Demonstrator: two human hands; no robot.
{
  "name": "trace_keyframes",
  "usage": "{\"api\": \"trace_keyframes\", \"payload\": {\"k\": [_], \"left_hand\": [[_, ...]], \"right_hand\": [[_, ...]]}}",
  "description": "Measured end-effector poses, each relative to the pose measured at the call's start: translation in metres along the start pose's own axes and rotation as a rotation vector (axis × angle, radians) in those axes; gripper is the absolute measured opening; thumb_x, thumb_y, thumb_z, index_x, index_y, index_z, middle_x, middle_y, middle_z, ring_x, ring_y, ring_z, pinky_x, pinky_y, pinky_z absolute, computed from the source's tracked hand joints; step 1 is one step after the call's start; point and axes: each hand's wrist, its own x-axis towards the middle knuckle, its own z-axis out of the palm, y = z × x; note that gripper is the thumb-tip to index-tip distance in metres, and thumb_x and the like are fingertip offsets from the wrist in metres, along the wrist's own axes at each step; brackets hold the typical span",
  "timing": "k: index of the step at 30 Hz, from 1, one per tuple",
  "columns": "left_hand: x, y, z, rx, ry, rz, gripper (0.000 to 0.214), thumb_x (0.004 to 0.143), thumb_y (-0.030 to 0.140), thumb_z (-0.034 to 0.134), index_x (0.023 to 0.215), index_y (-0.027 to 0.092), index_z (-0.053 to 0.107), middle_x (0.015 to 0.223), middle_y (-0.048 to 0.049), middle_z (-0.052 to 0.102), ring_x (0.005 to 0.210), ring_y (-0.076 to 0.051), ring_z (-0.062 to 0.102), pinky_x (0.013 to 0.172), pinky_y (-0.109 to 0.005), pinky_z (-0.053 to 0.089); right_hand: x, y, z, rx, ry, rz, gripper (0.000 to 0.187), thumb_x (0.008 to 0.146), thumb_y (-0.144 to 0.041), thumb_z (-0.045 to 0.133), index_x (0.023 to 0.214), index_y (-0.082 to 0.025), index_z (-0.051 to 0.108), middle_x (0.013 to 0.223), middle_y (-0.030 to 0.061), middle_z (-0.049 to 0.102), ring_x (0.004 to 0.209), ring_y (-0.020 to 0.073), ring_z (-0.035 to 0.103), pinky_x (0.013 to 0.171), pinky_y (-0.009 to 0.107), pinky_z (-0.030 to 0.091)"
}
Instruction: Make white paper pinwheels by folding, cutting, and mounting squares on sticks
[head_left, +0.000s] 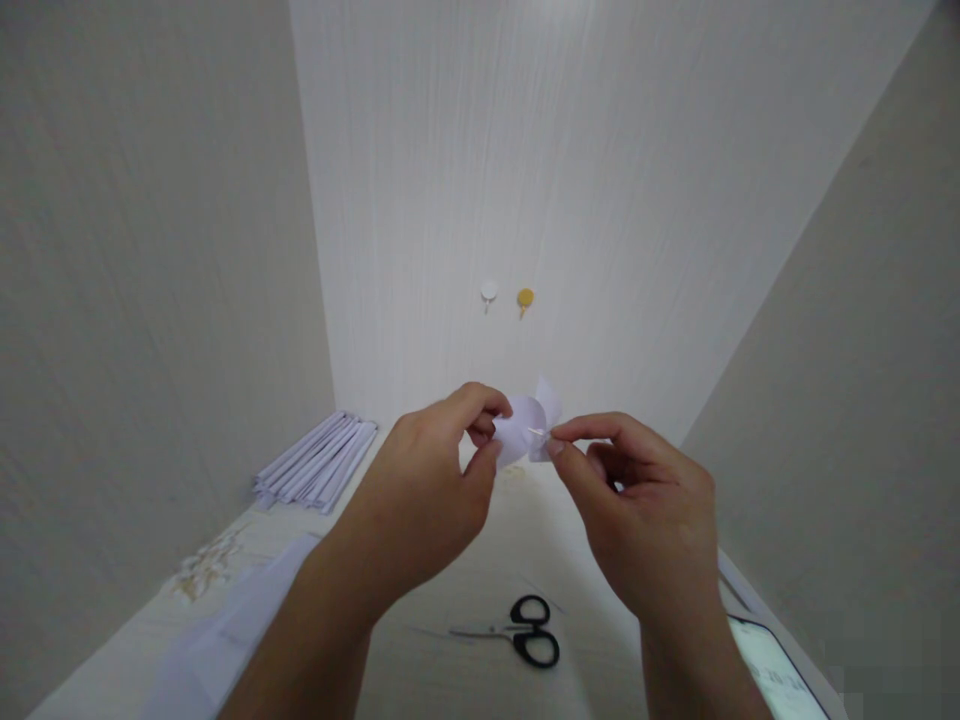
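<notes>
Both hands are raised above the desk and hold a small white paper piece [527, 419] with rounded, petal-like flaps. My left hand [433, 480] pinches its left side between thumb and curled fingers. My right hand [643, 505] pinches its right side with thumb and forefinger, where a thin pale sliver, perhaps a pin or a strip, shows at the fingertips. Black-handled scissors [521, 632] lie shut on the desk below the hands, blades pointing left.
A stack of folded white paper strips [316, 463] lies at the back left by the wall. Small pale scraps [206, 568] and a white sheet [240, 620] lie at left. A lit phone or tablet [772, 670] lies at right. Two hooks, white [489, 293] and yellow [525, 298], hang on the far wall.
</notes>
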Motion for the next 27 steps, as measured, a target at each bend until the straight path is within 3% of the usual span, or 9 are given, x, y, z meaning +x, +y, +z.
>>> {"api": "trace_keyframes", "payload": {"k": [6, 12, 27], "left_hand": [[0.0002, 0.0000, 0.0014, -0.044, 0.047, 0.071, 0.027, 0.091, 0.008, 0.055, 0.108, 0.024, 0.069, 0.104, -0.0017, 0.073, 0.093, -0.018, 0.065, 0.091, -0.034, 0.051], [0.0005, 0.0036, 0.0014, -0.126, 0.046, 0.107, 0.023, 0.093, 0.010, 0.054, 0.099, 0.023, 0.072, 0.099, -0.0020, 0.073, 0.093, -0.017, 0.065, 0.087, -0.032, 0.052], [0.0010, 0.0025, -0.0012, -0.021, 0.101, 0.095, 0.019, 0.090, 0.008, 0.055, 0.089, 0.021, 0.069, 0.091, -0.0016, 0.071, 0.087, -0.017, 0.064, 0.082, -0.032, 0.049]], "right_hand": [[-0.0010, -0.0009, -0.0018, 0.054, -0.026, 0.041, 0.003, 0.081, -0.022, 0.071, 0.082, -0.021, 0.074, 0.050, -0.0070, 0.047, 0.044, 0.0091, 0.038, 0.043, 0.023, 0.029], [-0.0005, -0.0009, -0.0012, 0.142, -0.058, 0.088, 0.003, 0.081, -0.024, 0.072, 0.082, -0.021, 0.073, 0.052, -0.0069, 0.047, 0.044, 0.0088, 0.037, 0.042, 0.022, 0.028], [-0.0029, 0.0000, -0.0010, 0.181, -0.069, 0.034, 0.001, 0.081, -0.021, 0.072, 0.082, -0.022, 0.073, 0.055, -0.0064, 0.049, 0.047, 0.0094, 0.040, 0.044, 0.024, 0.030]]}}
